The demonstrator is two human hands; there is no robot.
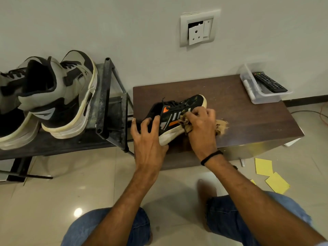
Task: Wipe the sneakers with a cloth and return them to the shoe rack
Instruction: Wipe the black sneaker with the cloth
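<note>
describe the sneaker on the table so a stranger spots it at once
Find the dark brown low table right of the shoe rack. A black sneaker rests on it, with orange patches and white stripes, unlike the grey sneakers on the rack.

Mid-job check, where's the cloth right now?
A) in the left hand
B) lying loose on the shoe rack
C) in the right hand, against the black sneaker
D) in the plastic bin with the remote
C: the right hand grips the tan cloth against the side of the black sneaker, while the left hand holds its heel end.
</note>
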